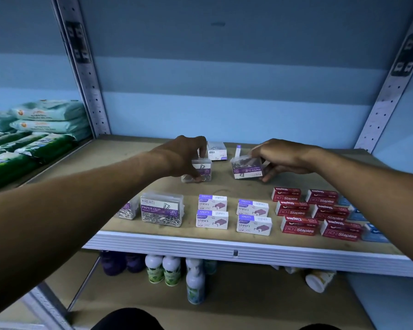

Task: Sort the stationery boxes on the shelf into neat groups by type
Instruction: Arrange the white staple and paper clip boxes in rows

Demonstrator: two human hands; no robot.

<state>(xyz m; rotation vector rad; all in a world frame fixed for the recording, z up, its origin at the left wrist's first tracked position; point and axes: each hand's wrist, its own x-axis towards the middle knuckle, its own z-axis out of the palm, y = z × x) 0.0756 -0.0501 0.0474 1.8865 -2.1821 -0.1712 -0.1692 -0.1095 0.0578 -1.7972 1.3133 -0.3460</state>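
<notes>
My left hand (185,154) grips a clear paper clip box (200,171) that stands mid-shelf. My right hand (280,157) holds a second clear paper clip box (247,168), tilted with its label upside down. Behind them lie a white staples box (217,151) and a small upright white-and-purple box (238,150). Along the front edge stand two more clear paper clip boxes (162,209), one partly hidden by my left forearm. Right of them come several white-and-purple staples boxes (212,211), then several red staples boxes (299,211), then blue boxes (357,214) partly hidden by my right forearm.
The wooden shelf (134,160) has a white front lip (224,248) and perforated metal uprights at both sides. Green and pale packets (29,141) are stacked on the neighbouring shelf to the left. Bottles (171,270) stand on the shelf below.
</notes>
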